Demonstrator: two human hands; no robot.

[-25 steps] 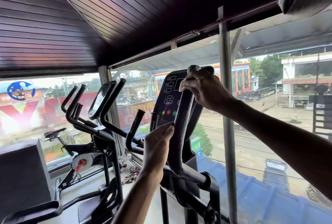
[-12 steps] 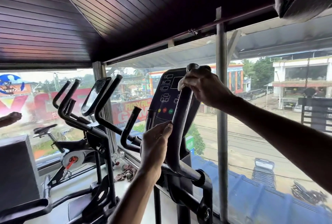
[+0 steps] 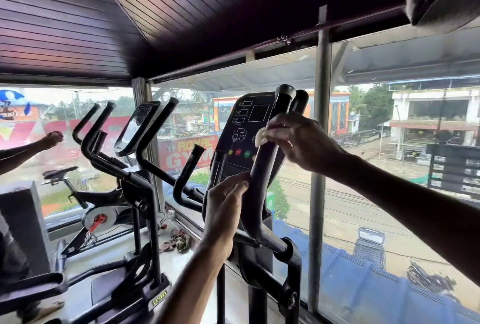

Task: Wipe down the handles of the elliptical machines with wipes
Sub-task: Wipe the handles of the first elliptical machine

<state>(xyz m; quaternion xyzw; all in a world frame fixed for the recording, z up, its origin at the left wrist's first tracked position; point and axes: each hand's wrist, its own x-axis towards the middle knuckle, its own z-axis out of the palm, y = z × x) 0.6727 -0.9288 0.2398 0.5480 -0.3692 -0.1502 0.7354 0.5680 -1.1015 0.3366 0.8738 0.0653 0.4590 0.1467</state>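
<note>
The handle [image 3: 262, 168] of the nearest elliptical is being wiped by the right hand [image 3: 298, 142], which is now being held lower on the handle than half a second ago. The round cap [image 3: 285, 89] at the handle's top, covered then, is being left bare above the knuckles. A white wipe [image 3: 260, 136] is being clamped against the handle under that hand's curled fingers, with only a corner showing at the handle's left edge (the rest is being hidden by the palm). The left hand [image 3: 223, 207] is still being kept further down the handle, closed on its left side; how far the fingers reach behind cannot be told. The console [image 3: 244, 126] is being partly covered just behind the handle, and a second handle [image 3: 301, 98] is being almost wholly hidden behind the handle's top. Well left of the handle, another person's arm [image 3: 26, 149] is being shown further in than before, its hand blurred. Below and left of the handle, a crumpled rag [image 3: 179, 242] is being left on the floor [image 3: 171, 258], too small to be made out.
</note>
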